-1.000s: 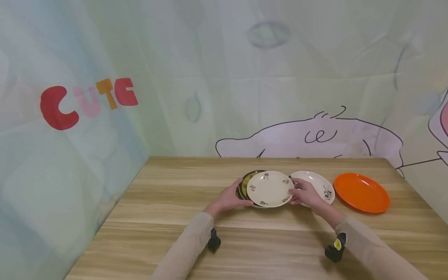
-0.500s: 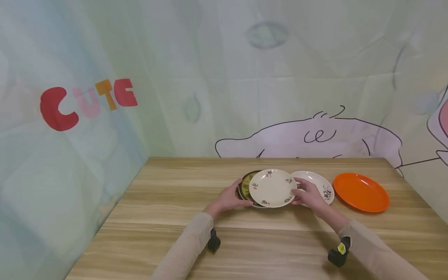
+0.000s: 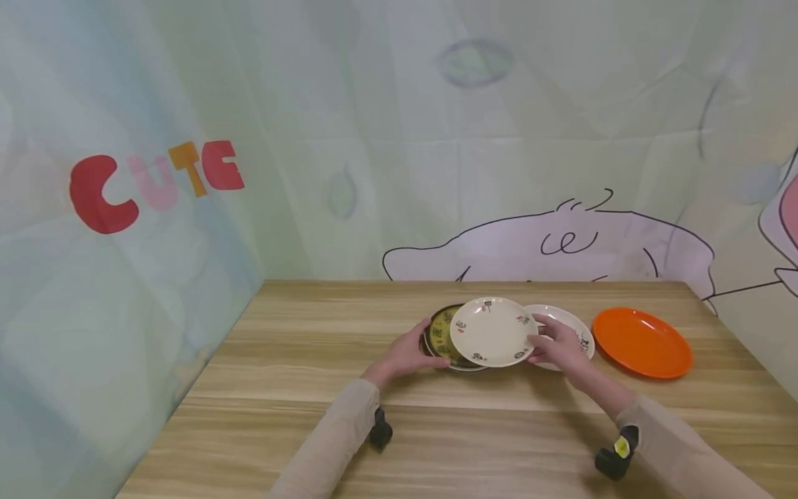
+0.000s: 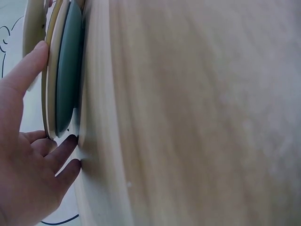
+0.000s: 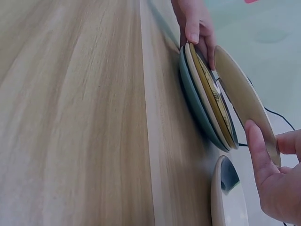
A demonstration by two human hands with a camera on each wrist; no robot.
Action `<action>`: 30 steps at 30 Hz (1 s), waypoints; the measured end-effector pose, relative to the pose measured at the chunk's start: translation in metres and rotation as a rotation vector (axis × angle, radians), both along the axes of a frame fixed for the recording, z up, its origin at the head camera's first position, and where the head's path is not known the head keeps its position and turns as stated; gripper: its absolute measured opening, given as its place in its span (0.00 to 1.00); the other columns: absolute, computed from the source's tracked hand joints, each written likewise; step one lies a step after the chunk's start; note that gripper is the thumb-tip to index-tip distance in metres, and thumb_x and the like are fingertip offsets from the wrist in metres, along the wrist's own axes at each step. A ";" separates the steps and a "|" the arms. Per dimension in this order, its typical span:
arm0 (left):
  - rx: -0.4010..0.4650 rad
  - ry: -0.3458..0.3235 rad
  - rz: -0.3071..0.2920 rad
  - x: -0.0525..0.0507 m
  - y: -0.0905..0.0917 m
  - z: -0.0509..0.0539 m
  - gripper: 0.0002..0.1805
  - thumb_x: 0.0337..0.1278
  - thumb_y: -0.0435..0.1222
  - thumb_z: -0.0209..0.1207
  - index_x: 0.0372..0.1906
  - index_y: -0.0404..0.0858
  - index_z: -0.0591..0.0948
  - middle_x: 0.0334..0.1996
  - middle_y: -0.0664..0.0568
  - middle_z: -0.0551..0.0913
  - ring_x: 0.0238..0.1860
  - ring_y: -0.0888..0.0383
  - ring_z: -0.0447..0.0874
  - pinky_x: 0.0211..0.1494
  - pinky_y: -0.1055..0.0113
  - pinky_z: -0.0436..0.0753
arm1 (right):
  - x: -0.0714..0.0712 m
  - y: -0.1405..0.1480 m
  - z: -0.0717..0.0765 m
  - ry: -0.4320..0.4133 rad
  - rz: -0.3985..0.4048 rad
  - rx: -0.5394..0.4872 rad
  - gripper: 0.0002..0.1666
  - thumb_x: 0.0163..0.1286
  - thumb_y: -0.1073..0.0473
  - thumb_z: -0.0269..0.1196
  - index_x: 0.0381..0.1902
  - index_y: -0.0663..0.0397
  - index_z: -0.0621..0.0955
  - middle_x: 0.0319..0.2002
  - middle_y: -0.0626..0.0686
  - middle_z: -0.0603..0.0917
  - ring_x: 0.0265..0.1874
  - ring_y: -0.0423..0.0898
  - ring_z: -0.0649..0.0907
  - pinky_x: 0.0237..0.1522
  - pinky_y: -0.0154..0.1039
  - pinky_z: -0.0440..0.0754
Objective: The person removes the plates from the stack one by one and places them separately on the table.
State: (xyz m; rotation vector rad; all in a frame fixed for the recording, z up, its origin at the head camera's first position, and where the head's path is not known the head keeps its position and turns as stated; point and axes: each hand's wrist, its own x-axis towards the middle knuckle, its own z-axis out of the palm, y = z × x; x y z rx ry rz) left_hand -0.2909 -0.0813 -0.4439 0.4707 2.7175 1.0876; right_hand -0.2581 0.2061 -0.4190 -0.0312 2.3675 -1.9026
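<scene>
Since the earlier frame, the cream plate (image 3: 492, 336) and the right grip (image 3: 566, 352) have travelled together to the right and slightly away from the person; the left grip (image 3: 405, 355) has kept its place.

Head view: the right grip pinches the cream plate at its right rim, digits closed to the rim's thickness. The left grip curves round the left edge of the stack (image 3: 440, 335), thumb at the near rim. The cream plate's outline covers part of the stack and part of the white plate (image 3: 562, 314); the orange plate (image 3: 642, 343) lies farther right on the table (image 3: 474, 450). Step in hand, as judged: shifting the cream plate sideways off the stack while the left grip steadies it. The next move would call for a firm pinch and enough height to clear both rims.

Left wrist view: the olive plate (image 4: 53, 26) lies above a pale plate and the green plate (image 4: 69, 75). The cream plate is cut off here, so its tilt cannot fairly be judged.

Right wrist view: the cream plate is apart from the stack, decorated face up, seemingly tilted with its right side higher. Being round, it has no evident long axis.
</scene>
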 end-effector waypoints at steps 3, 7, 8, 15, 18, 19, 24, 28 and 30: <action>0.005 0.007 -0.002 0.000 0.000 0.001 0.57 0.34 0.53 0.69 0.69 0.37 0.52 0.65 0.39 0.61 0.64 0.44 0.60 0.64 0.50 0.62 | 0.004 0.003 0.004 -0.005 0.000 0.011 0.33 0.67 0.67 0.51 0.66 0.71 0.53 0.53 0.76 0.68 0.24 0.40 0.81 0.31 0.36 0.83; 0.009 0.012 -0.004 0.001 0.000 0.002 0.57 0.34 0.53 0.69 0.69 0.37 0.53 0.65 0.39 0.61 0.63 0.43 0.61 0.64 0.50 0.62 | 0.009 0.008 0.007 -0.006 -0.003 0.007 0.34 0.67 0.67 0.52 0.66 0.72 0.52 0.53 0.77 0.67 0.23 0.40 0.81 0.31 0.35 0.83; 0.008 0.012 -0.005 0.001 0.000 0.002 0.57 0.34 0.53 0.69 0.69 0.37 0.53 0.65 0.39 0.62 0.63 0.44 0.61 0.64 0.51 0.62 | 0.011 0.010 0.007 -0.006 -0.005 0.002 0.35 0.66 0.67 0.52 0.66 0.72 0.52 0.53 0.77 0.66 0.23 0.41 0.81 0.31 0.35 0.83; 0.011 -0.006 0.005 0.000 -0.002 0.000 0.57 0.34 0.53 0.69 0.70 0.38 0.52 0.65 0.39 0.61 0.64 0.43 0.60 0.64 0.50 0.61 | 0.018 0.026 0.000 -0.010 -0.027 0.021 0.37 0.64 0.64 0.56 0.66 0.71 0.54 0.48 0.70 0.72 0.23 0.43 0.82 0.32 0.38 0.83; 0.009 -0.016 0.009 0.001 -0.002 0.001 0.58 0.33 0.53 0.69 0.70 0.39 0.52 0.65 0.40 0.60 0.64 0.44 0.59 0.65 0.50 0.60 | 0.024 0.033 0.000 -0.009 -0.026 0.032 0.37 0.64 0.63 0.56 0.65 0.72 0.54 0.47 0.68 0.73 0.23 0.43 0.82 0.32 0.39 0.83; 0.009 -0.017 0.009 0.001 -0.002 0.000 0.58 0.33 0.54 0.69 0.70 0.39 0.52 0.65 0.40 0.60 0.64 0.44 0.59 0.65 0.50 0.60 | 0.027 0.035 0.001 -0.008 -0.021 0.037 0.37 0.65 0.63 0.56 0.65 0.72 0.54 0.47 0.69 0.73 0.24 0.43 0.82 0.32 0.40 0.83; 0.014 -0.032 0.006 0.001 -0.002 0.001 0.58 0.33 0.54 0.69 0.70 0.38 0.51 0.66 0.40 0.60 0.65 0.44 0.59 0.65 0.50 0.60 | 0.040 0.048 0.002 -0.015 0.013 0.036 0.37 0.67 0.63 0.54 0.66 0.71 0.51 0.52 0.72 0.68 0.26 0.44 0.81 0.34 0.39 0.83; 0.010 -0.034 0.006 0.001 -0.002 0.002 0.58 0.33 0.54 0.69 0.70 0.38 0.51 0.66 0.39 0.60 0.65 0.44 0.59 0.65 0.50 0.60 | 0.046 0.063 -0.004 -0.002 0.035 0.045 0.37 0.67 0.63 0.53 0.66 0.72 0.50 0.54 0.75 0.66 0.28 0.46 0.82 0.34 0.39 0.83; 0.003 -0.032 0.004 0.001 -0.001 0.002 0.58 0.34 0.55 0.68 0.70 0.38 0.52 0.66 0.40 0.60 0.65 0.44 0.58 0.65 0.50 0.60 | 0.048 0.070 -0.008 -0.001 0.043 0.055 0.37 0.67 0.62 0.54 0.66 0.72 0.51 0.54 0.75 0.67 0.29 0.47 0.82 0.34 0.38 0.83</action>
